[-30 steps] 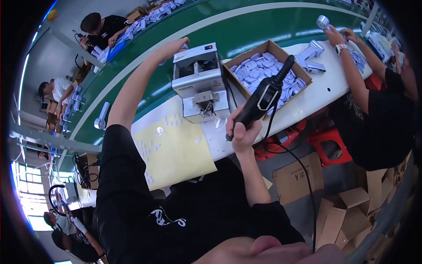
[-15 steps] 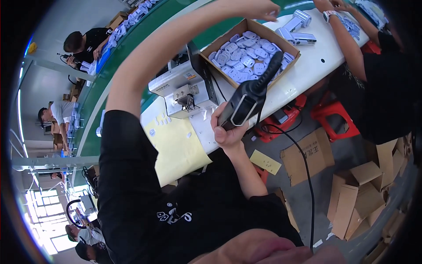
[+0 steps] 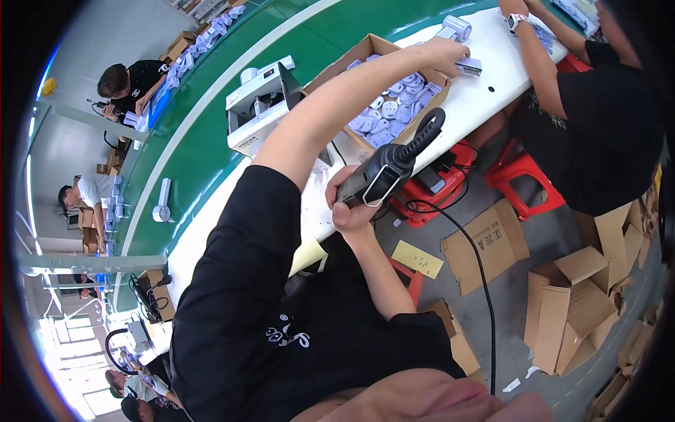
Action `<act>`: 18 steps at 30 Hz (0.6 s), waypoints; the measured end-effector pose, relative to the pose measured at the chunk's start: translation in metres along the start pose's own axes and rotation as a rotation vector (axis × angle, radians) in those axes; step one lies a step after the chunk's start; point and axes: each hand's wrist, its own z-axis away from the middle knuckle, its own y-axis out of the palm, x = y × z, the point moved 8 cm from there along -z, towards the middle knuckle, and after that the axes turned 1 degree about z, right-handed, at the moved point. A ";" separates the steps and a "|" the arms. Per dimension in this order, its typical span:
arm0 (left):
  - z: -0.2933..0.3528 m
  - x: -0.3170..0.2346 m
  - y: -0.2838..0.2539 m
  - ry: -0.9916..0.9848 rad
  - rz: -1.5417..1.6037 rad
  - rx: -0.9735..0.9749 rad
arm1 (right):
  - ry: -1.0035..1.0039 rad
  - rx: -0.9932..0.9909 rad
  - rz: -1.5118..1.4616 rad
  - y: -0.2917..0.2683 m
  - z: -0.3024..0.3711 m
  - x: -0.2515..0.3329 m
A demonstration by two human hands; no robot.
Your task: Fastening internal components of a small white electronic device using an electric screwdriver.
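Observation:
My left arm stretches across the table to the upper right. The fingers of my left hand [image 3: 444,56] curl over a white-and-silver plastic housing [image 3: 470,67] just past the carton and are closed on it; part of it is hidden. My right hand [image 3: 351,209] is wrapped round a black corded electric screwdriver [image 3: 380,176], held tilted above the table's near edge; its working end is out of sight. Between my hands stands an open carton [image 3: 436,98] full of flat white plastic covers [image 3: 389,109], partly hidden by my forearm. A second housing [image 3: 457,28] lies beyond my left hand.
A white machine [image 3: 256,116] stands left of the carton. Behind runs a green conveyor belt [image 3: 200,144] with a white part [image 3: 163,204] on it. The tool's cable [image 3: 478,260] hangs down. At right, a co-worker [image 3: 583,133], red stools [image 3: 524,186] and cardboard boxes [image 3: 573,309].
My left hand has come down from above the carton to the white-and-silver housing and closed on it. My right hand still holds the electric screwdriver. The view has shifted slightly.

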 end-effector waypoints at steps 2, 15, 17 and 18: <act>0.002 -0.003 -0.012 0.049 0.127 -0.115 | -0.028 0.021 0.061 -0.005 -0.001 0.001; 0.021 0.072 -0.020 -0.023 0.140 -0.035 | -0.123 -0.031 0.192 -0.004 -0.008 0.002; 0.024 0.069 -0.004 -0.113 0.154 0.117 | -0.089 -0.037 0.155 -0.004 -0.008 0.003; 0.029 0.066 -0.006 -0.075 0.114 0.017 | -0.056 -0.042 0.118 -0.003 -0.008 0.004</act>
